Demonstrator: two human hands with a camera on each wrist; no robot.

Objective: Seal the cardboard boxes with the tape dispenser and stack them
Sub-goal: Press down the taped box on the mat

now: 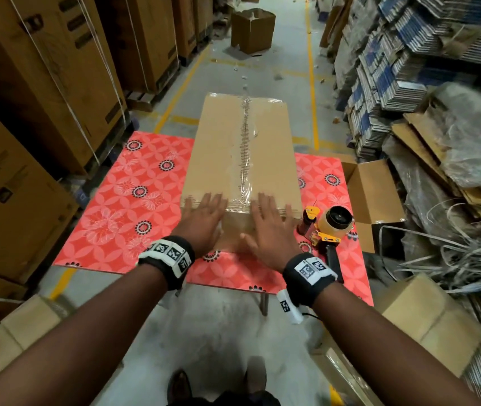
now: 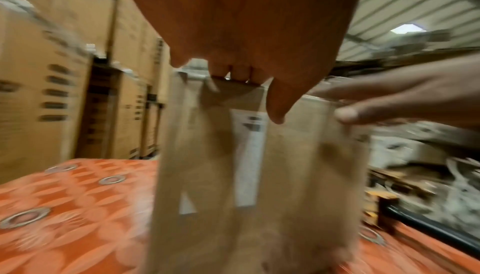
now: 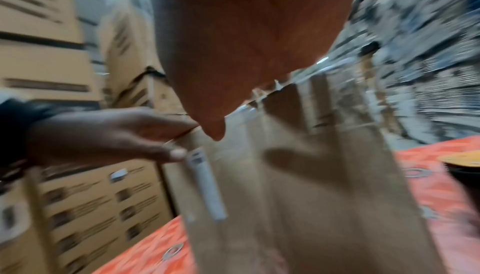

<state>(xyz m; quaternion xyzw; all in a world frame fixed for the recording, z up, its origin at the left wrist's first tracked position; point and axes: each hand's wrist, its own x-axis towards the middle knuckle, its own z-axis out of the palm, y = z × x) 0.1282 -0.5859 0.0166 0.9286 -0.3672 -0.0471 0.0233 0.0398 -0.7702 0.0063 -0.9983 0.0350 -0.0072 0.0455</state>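
Box (image 1: pixel 240 153) sits lengthwise on the counter (image 1: pixel 133 200), far end overhanging the back edge, clear tape run down its top centre seam and over the near edge. Left hand (image 1: pixel 205 218) and right hand (image 1: pixel 271 222) both lie flat with fingers spread, on the near top edge either side of the tape; nothing gripped. Wrist views blurred, but both show straight fingers over the box rim and thumbs hanging in front of the near face.

Step, as I judge it: sealing done on this box, hands smoothing the tape end down or about to shift the box. Next move likely needs a hold on the two sides or underneath, since flat palms cannot lift it; then carry to a stack. Where the stack stands I cannot tell.

Tape dispenser (image 1: pixel 328 227) lies on the counter just right of the box, yellow body, black handle pointing toward the person, near the right hand but untouched.

Counter: red floral cover. Open carton (image 1: pixel 371 197) stands past its right side. Room: warehouse aisle, tall brown cartons (image 1: pixel 42 83) on the left, flattened cardboard bundles (image 1: pixel 394 68) and loose strapping on the right, another open box (image 1: pixel 252 30) far down the concrete floor.
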